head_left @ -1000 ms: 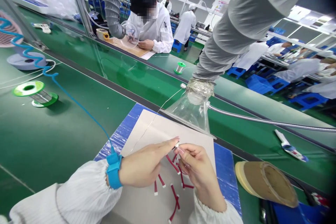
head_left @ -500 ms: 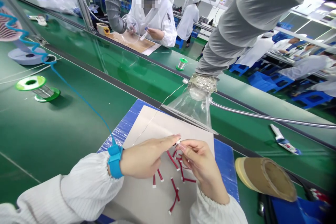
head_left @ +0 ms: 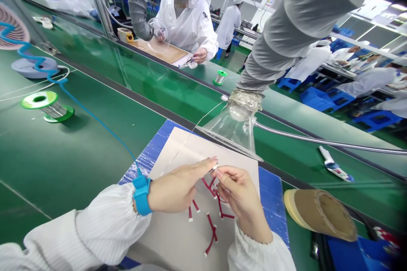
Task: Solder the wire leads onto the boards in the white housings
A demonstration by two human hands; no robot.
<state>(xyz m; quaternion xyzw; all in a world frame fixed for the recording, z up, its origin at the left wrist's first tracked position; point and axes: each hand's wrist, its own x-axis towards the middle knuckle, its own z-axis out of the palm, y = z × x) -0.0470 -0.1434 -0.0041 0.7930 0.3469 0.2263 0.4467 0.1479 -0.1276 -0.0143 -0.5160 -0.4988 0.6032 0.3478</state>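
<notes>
- L hand point(head_left: 175, 192): fingers straight & pressed together, tips just by the white plug point(head_left: 214, 167); can't tell if it grips
- R hand point(head_left: 242, 194): thumb & fingers pinching that plug, held up over the board
- Plug: small, on a red wire end, between both hands
- Red wires point(head_left: 211, 233): short pieces w/ white ends, scattered on the beige board point(head_left: 203, 152) under the hands
- Board lies on a blue mat point(head_left: 271, 203), on the green bench point(head_left: 79, 165)
- Blue wrist strap point(head_left: 141, 195) on L wrist, blue coiled cord point(head_left: 85, 112) running to upper left
- Clear plastic funnel point(head_left: 232, 131) on grey hose point(head_left: 302, 17), just past the board
- Thin silver wire point(head_left: 190, 135) across board toward hands
- Green spool point(head_left: 47, 106) on bench, L side
- Co-worker point(head_left: 187, 12) opposite, at own board
</notes>
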